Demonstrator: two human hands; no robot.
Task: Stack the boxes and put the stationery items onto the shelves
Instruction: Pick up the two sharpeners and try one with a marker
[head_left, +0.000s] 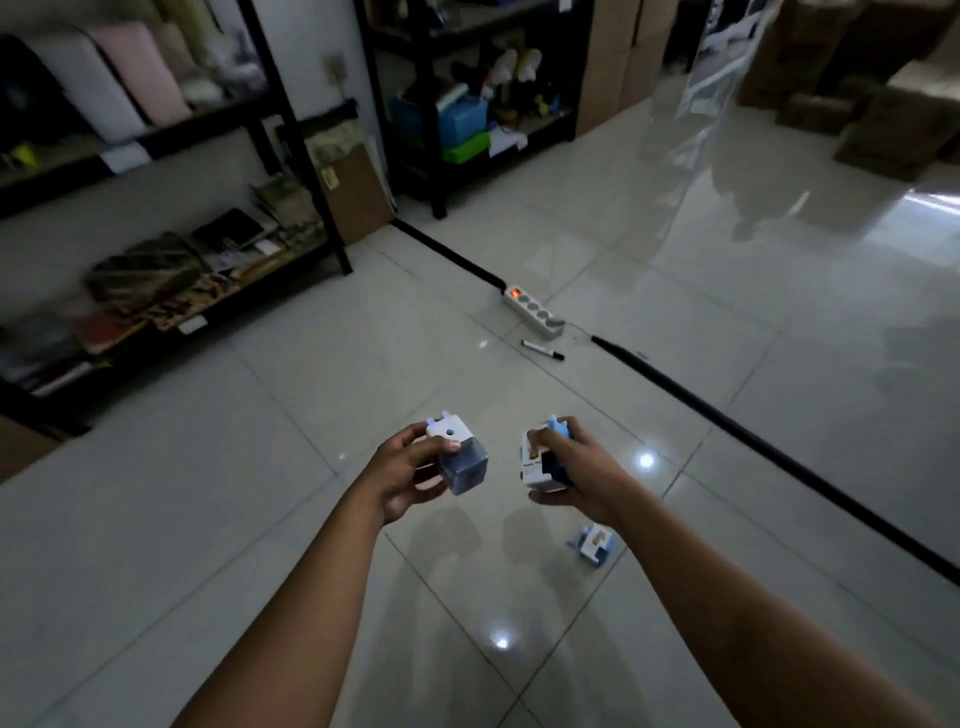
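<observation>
While your left hand (410, 467) and right hand (576, 475) each grip a boxed sharpener (460, 460), a third box (595, 545) awaits on the floor (260, 519), none shelved.

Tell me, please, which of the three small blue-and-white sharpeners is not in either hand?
The sharpener on the floor, just below the right wrist. The left hand holds one and the right hand grips another.

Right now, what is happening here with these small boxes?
A person stands over the tiled floor holding one small blue-and-white box in each hand: left hand, right hand. A third small box lies on the floor below the right hand. Shelves stand to the left.
</observation>
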